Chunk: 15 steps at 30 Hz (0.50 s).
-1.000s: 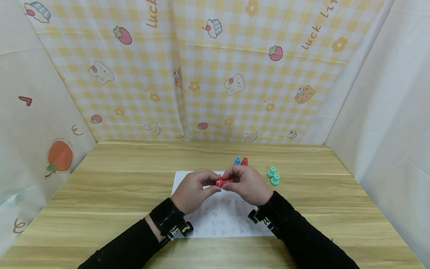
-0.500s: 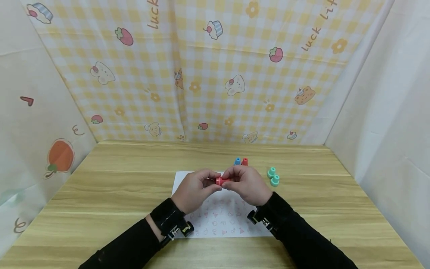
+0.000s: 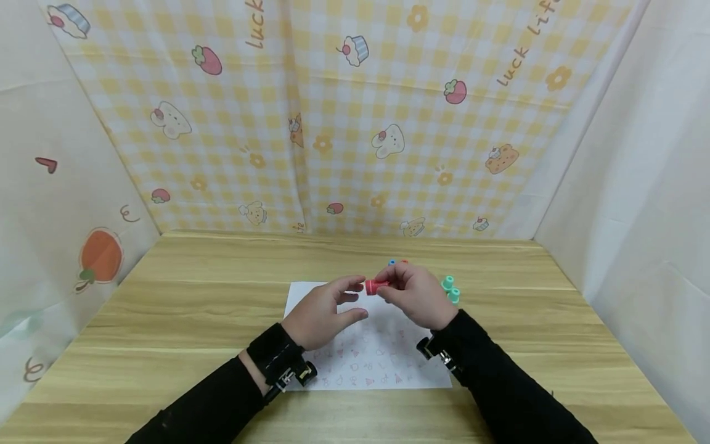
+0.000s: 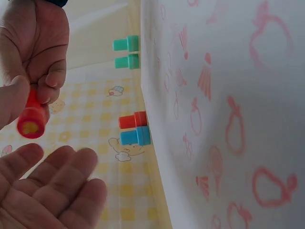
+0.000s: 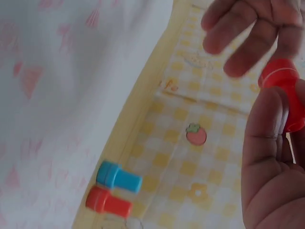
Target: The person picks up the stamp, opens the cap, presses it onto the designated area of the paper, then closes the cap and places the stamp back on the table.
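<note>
My right hand (image 3: 418, 297) pinches a red toy stamp (image 3: 376, 287) between thumb and fingers above a white sheet of paper (image 3: 366, 345). Its wide end points toward my left hand (image 3: 316, 313), whose fingers are spread apart, with the fingertips close to the stamp. In the left wrist view, the round end of the red stamp (image 4: 31, 123) faces the camera and shows yellow inside. In the right wrist view, a pale line rings the wide part of the stamp (image 5: 281, 76). Small pinkish-red prints, among them fruit outlines and shuttlecocks, cover much of the paper.
Behind the right hand stand a blue stamp (image 5: 119, 177) and another red stamp (image 5: 108, 201), side by side. Two green stamps (image 3: 450, 288) are on the wooden table (image 3: 183, 320) to the right. A yellow checked cloth (image 3: 344, 111) hangs at the back.
Both hands held the red stamp before. The left fingers have let go and parted, while the right hand has lifted slightly away to the right with the stamp.
</note>
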Each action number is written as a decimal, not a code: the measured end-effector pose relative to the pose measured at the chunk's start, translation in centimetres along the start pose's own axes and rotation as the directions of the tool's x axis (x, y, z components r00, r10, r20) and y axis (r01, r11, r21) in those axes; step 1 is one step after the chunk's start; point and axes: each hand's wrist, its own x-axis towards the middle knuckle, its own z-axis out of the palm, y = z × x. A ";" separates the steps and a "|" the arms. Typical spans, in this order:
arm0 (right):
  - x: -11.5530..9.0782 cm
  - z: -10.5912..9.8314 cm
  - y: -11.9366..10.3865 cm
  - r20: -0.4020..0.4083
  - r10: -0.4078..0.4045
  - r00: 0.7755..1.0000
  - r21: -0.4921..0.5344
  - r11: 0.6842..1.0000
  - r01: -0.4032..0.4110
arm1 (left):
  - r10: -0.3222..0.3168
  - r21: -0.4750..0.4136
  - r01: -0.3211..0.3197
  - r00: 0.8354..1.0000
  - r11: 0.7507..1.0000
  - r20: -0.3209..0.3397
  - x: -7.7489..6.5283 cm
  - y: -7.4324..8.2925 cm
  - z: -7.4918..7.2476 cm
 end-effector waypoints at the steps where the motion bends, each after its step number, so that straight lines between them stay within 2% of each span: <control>1: 0.1 -0.3 0.1 -0.009 0.005 1.000 -0.023 1.000 -0.005 | -0.011 0.033 0.011 1.000 0.999 0.006 0.0 0.0 -0.1; 4: 0.5 -1.6 0.1 -0.028 0.031 0.999 -0.119 0.992 -0.035 | -0.042 0.143 0.038 0.999 0.989 0.025 -0.2 -0.2 -0.5; 7: 1.1 -3.0 0.3 -0.048 0.073 0.996 -0.254 0.964 -0.083 | -0.050 0.252 0.037 0.998 0.967 0.042 -0.5 -0.5 -0.9; 9: 1.6 -4.1 0.6 -0.048 0.087 0.995 -0.342 0.934 -0.098 | -0.045 0.315 0.025 0.997 0.949 0.056 -0.6 -0.7 -1.2; 15: 3.2 -6.8 2.2 -0.031 0.118 0.993 -0.573 0.812 -0.114 | -0.066 0.446 0.018 0.994 0.895 0.091 -0.5 -1.5 -2.1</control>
